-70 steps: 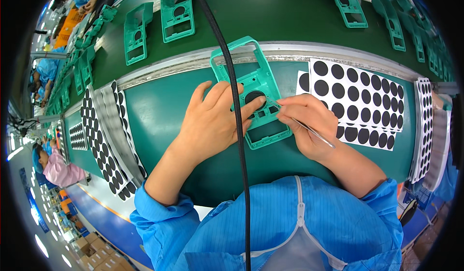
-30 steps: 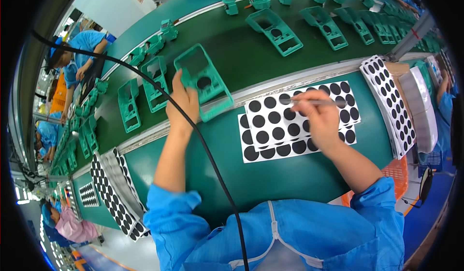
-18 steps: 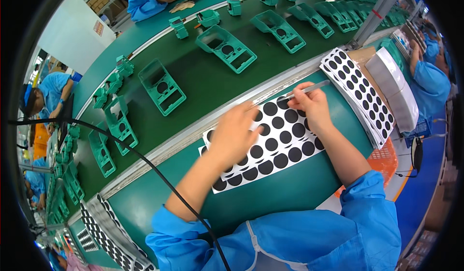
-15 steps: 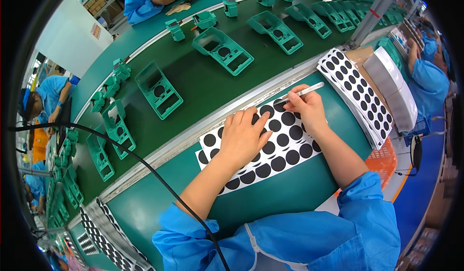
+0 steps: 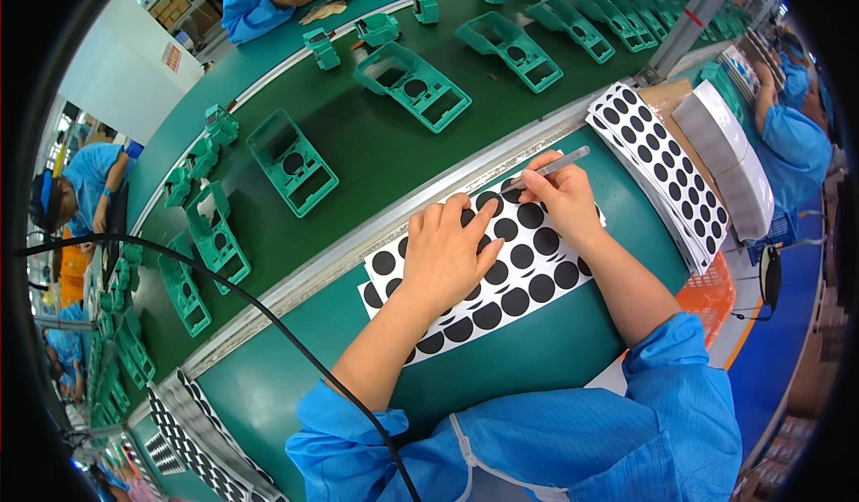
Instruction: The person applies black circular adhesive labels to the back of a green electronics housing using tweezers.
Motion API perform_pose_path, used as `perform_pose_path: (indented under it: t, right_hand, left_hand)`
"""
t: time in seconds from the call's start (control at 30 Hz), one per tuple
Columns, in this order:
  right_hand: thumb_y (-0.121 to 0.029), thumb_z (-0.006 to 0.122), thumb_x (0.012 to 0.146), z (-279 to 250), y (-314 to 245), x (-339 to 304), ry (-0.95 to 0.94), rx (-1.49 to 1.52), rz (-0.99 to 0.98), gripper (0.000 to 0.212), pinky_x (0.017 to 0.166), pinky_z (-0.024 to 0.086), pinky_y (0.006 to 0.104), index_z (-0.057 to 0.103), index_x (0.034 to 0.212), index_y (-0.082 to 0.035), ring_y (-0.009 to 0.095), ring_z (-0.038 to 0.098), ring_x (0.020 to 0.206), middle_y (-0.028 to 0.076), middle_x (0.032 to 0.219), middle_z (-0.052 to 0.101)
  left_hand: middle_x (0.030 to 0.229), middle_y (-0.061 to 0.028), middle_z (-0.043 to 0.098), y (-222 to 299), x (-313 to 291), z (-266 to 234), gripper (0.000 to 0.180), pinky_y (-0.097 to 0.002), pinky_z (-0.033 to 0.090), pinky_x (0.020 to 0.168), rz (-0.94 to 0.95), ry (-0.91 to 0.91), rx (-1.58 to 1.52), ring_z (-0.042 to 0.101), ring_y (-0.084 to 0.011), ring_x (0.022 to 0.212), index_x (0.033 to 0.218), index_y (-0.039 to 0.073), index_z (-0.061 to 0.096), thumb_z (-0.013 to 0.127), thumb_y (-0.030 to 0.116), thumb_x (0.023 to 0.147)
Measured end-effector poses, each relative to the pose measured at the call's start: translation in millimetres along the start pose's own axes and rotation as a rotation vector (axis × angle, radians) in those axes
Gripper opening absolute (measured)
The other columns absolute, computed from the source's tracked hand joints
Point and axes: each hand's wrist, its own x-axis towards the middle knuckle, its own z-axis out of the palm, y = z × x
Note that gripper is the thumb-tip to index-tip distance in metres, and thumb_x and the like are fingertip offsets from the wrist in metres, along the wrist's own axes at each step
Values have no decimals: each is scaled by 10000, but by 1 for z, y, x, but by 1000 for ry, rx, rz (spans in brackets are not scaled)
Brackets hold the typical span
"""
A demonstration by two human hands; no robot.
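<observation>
Sheets of round black stickers on white backing point(image 5: 523, 256) lie overlapped on the green work surface in front of me. My left hand point(image 5: 445, 253) rests flat on the top sheet, its fingers spread. Above the sheet's far right part, my right hand point(image 5: 562, 199) pinches a slim silver tool that looks like tweezers point(image 5: 570, 157). The tool's tip points down and left at a black sticker near the sheet's far edge. Whether the tip has lifted that sticker's edge is too small to tell.
Beyond a metal rail, a green conveyor belt point(image 5: 358, 166) carries several green plastic housings point(image 5: 413, 88). Stacked sticker sheets point(image 5: 658, 166) lie to the right, with more at lower left point(image 5: 201, 439). A black cable point(image 5: 268, 310) crosses the left side. Co-workers sit around the belt.
My right hand has shifted slightly left and up, and the tweezers sit a little farther left. My left hand stays flat on the sheet, drifting slightly left in view.
</observation>
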Motion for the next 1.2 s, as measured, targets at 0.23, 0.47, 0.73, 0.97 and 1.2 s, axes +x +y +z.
perform_pose_path:
  t: [0.23,0.47,0.73,0.97,1.2]
  right_hand:
    - [-39,515,873,-1,1,-4,7,108,-88,52,573,451,204,521,883,12,106,571,627,85,770,608]
    - [-42,532,876,-8,-3,-2,-271,592,-137,36,576,505,259,498,884,-33,164,605,628,170,840,636]
    - [-49,509,904,-26,13,-2,28,343,-109,31,647,476,236,511,883,-28,127,556,674,76,787,577]
    - [-54,507,906,-18,9,2,5,327,-87,38,677,451,236,516,898,-18,135,538,705,80,794,571]
    - [-56,532,893,13,-20,-14,152,293,-55,34,669,474,239,521,893,-24,134,558,689,82,794,584]
  left_hand:
    - [1068,-92,500,2,4,-2,422,-398,327,867,-17,12,-20,456,-262,972,1151,119,549,603,343,798]
    - [1056,-101,546,-8,-1,-4,697,-398,343,868,-157,54,-161,486,-279,977,1221,4,404,751,251,669]
    - [1158,-160,486,-108,-38,-61,417,-410,311,976,-310,804,2,411,-336,1135,1102,50,507,647,129,718]
    - [1040,-168,535,-256,-141,-129,497,-340,469,735,-873,606,-141,567,-231,832,1291,61,390,548,56,819]
    - [705,-48,459,-167,-136,-127,595,-263,451,488,-822,422,-582,498,-106,562,1368,66,291,495,31,811]
